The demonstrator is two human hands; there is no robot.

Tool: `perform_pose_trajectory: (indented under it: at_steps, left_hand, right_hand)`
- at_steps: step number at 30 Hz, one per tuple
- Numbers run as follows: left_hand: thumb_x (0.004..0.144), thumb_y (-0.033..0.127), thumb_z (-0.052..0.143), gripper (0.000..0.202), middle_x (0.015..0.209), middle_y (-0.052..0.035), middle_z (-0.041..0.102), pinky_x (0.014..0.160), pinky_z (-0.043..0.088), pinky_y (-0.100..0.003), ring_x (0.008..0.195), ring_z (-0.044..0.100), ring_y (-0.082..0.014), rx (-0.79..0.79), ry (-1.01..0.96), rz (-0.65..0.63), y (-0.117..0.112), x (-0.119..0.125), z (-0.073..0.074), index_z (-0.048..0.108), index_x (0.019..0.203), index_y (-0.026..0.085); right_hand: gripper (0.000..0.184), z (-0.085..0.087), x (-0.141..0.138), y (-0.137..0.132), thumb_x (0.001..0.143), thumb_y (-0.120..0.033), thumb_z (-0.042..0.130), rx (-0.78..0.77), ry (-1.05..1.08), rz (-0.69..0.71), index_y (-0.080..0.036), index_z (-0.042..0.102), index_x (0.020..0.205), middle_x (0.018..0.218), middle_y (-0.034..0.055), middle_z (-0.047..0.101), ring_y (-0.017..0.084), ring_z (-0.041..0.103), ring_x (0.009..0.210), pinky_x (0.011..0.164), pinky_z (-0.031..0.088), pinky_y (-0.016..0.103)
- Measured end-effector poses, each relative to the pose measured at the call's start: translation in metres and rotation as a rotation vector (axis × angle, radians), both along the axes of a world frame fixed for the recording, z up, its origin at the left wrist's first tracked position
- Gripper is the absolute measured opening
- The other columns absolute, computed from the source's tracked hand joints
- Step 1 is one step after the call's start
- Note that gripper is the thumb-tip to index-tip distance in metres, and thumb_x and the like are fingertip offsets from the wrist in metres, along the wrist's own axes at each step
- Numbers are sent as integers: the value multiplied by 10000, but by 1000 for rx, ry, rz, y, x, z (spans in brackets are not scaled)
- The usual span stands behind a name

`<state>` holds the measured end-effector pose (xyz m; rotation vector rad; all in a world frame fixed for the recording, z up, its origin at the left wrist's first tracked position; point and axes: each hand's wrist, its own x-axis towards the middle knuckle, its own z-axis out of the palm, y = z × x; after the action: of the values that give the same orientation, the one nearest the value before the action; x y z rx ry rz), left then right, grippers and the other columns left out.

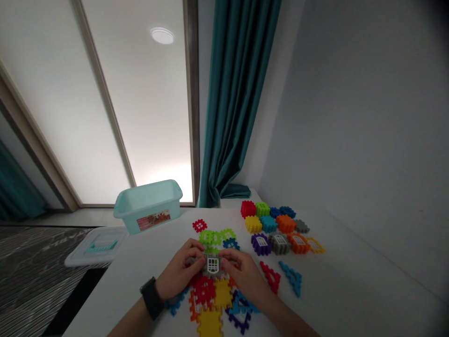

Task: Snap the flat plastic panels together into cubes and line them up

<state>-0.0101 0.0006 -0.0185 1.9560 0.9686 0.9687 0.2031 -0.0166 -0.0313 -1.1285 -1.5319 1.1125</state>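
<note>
Between both hands is a grey interlocking building tile (213, 265) with a white window-like grid on it. My left hand (184, 267), with a dark watch on its wrist, pinches the tile's left side. The fingers of my right hand (243, 271) close on its right side. Directly below the hands lie red tiles (204, 289) and yellow tiles (209, 322), partly overlapping. Green tiles (210, 237) and a blue tile (231, 243) lie just beyond the fingertips. Purple triangular frames (242, 323) are near my right forearm.
Sorted stacks of tiles, including a yellow stack (253, 224) and a purple stack (260, 244), stand at the right. A red triangle (271, 277) and a blue triangle (292, 278) lie nearer. A mint plastic bin (149, 193) stands at the back left, beside its clear lid (80, 252).
</note>
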Motion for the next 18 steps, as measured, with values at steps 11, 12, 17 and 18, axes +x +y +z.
perform_pose_trajectory:
  at_steps: [11, 12, 17, 18]
  left_hand:
    - [941, 422, 551, 250, 1055, -73, 579, 922, 492, -366, 1022, 582, -236, 94, 95, -21, -5, 3, 5, 654, 875, 203]
    - [935, 430, 557, 253, 1061, -75, 577, 928, 487, -367, 1028, 578, -238, 91, 94, -34, -5, 3, 4, 654, 884, 203]
    - [904, 455, 588, 263, 1093, -81, 561, 964, 461, -392, 1039, 565, -246, 42, 44, -84, -4, 1, 6, 635, 908, 196]
    - [897, 456, 594, 264, 1096, -81, 559, 967, 457, -397, 1039, 563, -248, 34, 36, -87, -3, 0, 6, 627, 913, 195]
  right_hand:
    - [170, 4, 5, -6, 970, -193, 491, 618, -383, -162, -228, 642, 900, 888, 45, 646, 216, 618, 895, 812, 502, 351]
    - [164, 4, 5, -8, 975, -185, 489, 680, -405, -165, -232, 634, 914, 903, 46, 651, 218, 615, 915, 841, 496, 364]
    - [171, 5, 9, -8, 988, -132, 468, 880, -496, -96, -230, 607, 1010, 942, 43, 657, 204, 606, 928, 930, 475, 416]
    - [176, 5, 10, -8, 990, -125, 463, 908, -511, -82, -226, 603, 1025, 945, 43, 656, 201, 607, 923, 948, 469, 429]
